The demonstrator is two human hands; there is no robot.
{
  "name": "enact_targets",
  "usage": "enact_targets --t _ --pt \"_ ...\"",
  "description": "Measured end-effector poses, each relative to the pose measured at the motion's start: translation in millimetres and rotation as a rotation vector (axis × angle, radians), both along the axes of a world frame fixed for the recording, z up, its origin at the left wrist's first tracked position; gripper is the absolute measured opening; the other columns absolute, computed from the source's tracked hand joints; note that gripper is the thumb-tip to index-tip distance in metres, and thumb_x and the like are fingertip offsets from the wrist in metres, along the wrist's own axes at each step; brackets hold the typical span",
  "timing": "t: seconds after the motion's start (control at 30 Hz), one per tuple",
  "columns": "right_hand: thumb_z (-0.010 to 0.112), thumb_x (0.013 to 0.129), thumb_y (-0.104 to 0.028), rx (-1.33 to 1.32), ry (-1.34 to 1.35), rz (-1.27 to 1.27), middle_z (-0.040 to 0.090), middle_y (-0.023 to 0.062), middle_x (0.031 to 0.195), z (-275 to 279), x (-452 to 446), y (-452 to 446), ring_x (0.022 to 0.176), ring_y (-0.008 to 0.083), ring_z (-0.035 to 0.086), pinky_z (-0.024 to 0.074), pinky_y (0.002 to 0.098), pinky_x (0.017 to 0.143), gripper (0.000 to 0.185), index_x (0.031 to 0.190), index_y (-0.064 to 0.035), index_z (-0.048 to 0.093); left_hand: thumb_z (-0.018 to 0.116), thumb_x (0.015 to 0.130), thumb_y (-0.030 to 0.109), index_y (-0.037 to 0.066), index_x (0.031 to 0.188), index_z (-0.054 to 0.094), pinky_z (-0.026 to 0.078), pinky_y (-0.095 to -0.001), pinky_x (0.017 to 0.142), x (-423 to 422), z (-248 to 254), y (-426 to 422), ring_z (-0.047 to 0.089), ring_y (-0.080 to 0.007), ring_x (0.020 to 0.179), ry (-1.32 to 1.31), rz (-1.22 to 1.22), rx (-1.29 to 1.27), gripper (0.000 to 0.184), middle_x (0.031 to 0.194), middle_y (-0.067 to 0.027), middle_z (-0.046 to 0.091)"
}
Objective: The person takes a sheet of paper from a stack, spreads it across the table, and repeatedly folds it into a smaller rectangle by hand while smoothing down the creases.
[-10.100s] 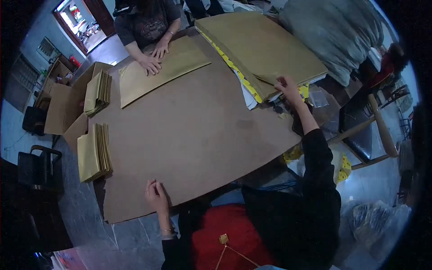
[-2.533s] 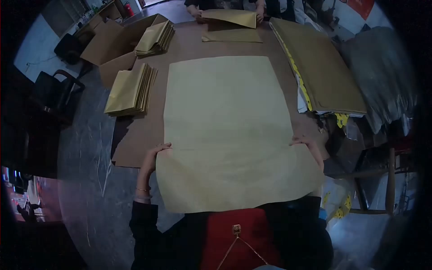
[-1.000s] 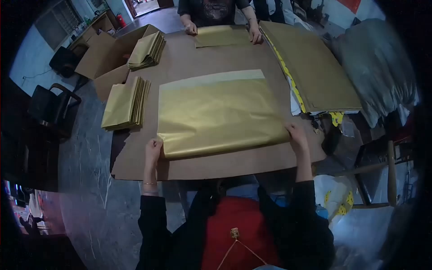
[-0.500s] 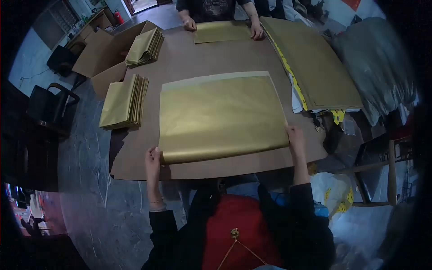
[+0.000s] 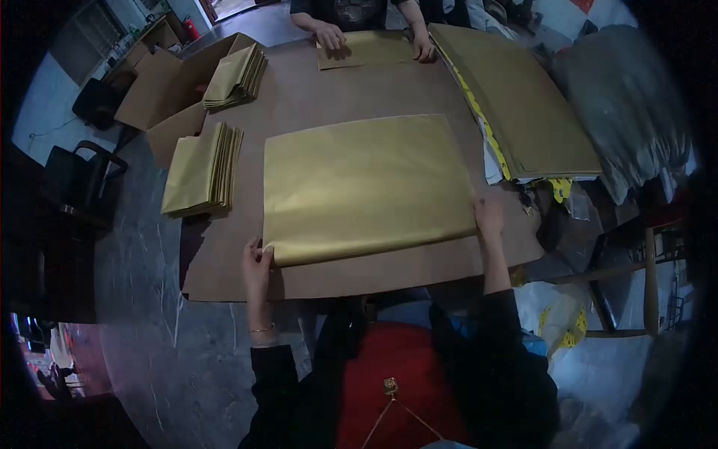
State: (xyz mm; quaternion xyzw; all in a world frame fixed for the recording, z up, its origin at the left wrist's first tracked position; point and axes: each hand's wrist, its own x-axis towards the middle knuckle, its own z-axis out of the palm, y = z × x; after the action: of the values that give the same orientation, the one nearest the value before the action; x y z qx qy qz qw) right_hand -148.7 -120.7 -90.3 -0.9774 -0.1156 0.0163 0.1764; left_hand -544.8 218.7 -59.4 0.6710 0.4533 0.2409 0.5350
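Note:
A large sheet of gold paper [image 5: 366,187], folded over with a rounded fold along its near side, lies on the brown board in front of me. My left hand [image 5: 257,262] pinches its near left corner between thumb and fingers. At the near right corner, my right hand [image 5: 490,215] grips the edge, its fingertips partly hidden. The top layer reaches close to the sheet's far edge. Both hands are low, at the board's level.
Brown board [image 5: 299,97] covers the table. Two stacks of folded gold paper, a nearer stack [image 5: 198,172] and a farther stack [image 5: 233,76], lie left beside an open cardboard box [image 5: 161,90]. A pile of large sheets [image 5: 516,97] lies right. Opposite, a co-worker's hands [image 5: 330,36] touch a smaller gold sheet [image 5: 366,51].
The top layer of my gold paper has shifted away from me, covering the pale strip at the far edge. Both my hands moved slightly forward. One co-worker's hand slid inward over their sheet.

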Motion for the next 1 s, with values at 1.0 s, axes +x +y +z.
enact_targets --t 1.0 --pt "0.053 0.084 -0.039 0.085 0.069 -0.063 0.064 0.0208 0.084 -6.0 5.9 -0.4 0.083 0.0375 0.061 0.0468 0.0477 0.071 0.04 0.081 -0.0014 0.066 0.067 0.08 0.013 -0.002 0.113 0.056 0.046 -0.0261 0.064 8.4 -21.9 9.4 0.055 -0.0111 0.069 0.126 0.046 0.307 0.038 0.078 -0.0059 0.061"
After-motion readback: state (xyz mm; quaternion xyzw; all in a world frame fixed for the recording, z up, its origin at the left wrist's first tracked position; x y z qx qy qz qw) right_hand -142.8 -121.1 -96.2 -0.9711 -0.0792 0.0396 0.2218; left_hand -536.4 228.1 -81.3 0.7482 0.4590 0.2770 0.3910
